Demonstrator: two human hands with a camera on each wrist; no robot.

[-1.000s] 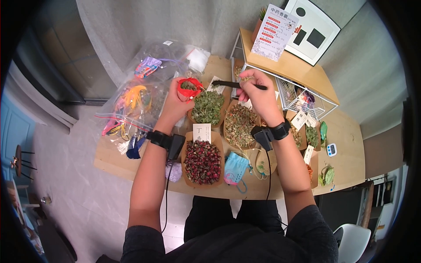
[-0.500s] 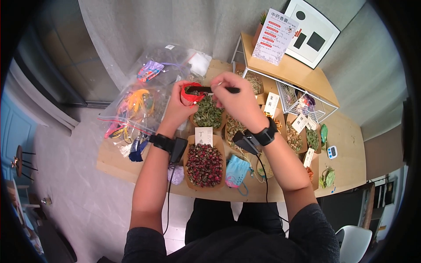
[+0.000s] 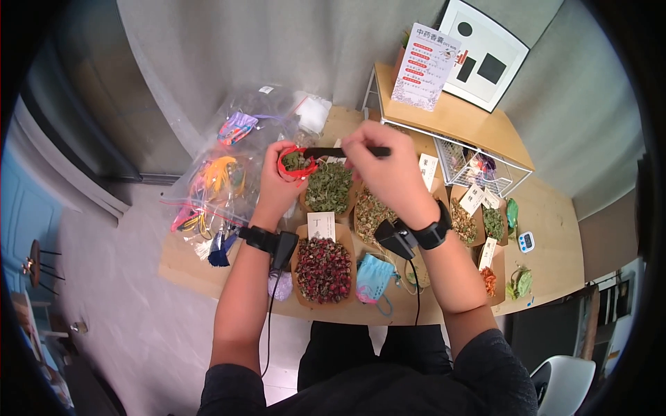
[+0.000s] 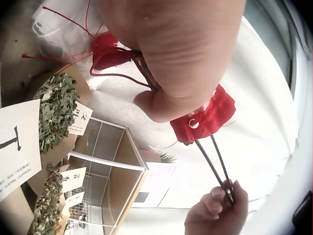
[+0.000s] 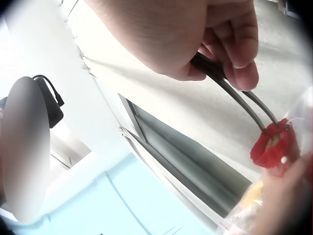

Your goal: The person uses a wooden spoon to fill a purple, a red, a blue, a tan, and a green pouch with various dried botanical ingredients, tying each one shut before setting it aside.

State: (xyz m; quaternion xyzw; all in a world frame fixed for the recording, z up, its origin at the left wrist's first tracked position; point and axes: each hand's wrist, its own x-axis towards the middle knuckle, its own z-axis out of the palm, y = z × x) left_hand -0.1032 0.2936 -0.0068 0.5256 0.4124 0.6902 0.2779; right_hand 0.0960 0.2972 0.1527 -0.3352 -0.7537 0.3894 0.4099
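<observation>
- Red pouch (image 5: 279, 151): soft, crinkled cloth with a round mouth, held up over the bench (image 3: 544, 270), dry leaf bits showing inside.
- Left hand (image 3: 279, 184): grip curled around the pouch.
- Right hand (image 3: 381, 163): grip pinching black tweezers (image 3: 325, 152); the 2 slim prongs stand slightly apart, reaching the pouch's mouth (their tips are hidden).
- On the pale wooden bench: brittle green leaves (image 3: 328, 187) and crumpled dark-red buds (image 3: 324, 270) in paper trays, near a glossy clear bag (image 3: 201, 173).
- Beyond: draped gray curtain (image 3: 277, 41), smooth pale floor (image 3: 139, 291).
</observation>
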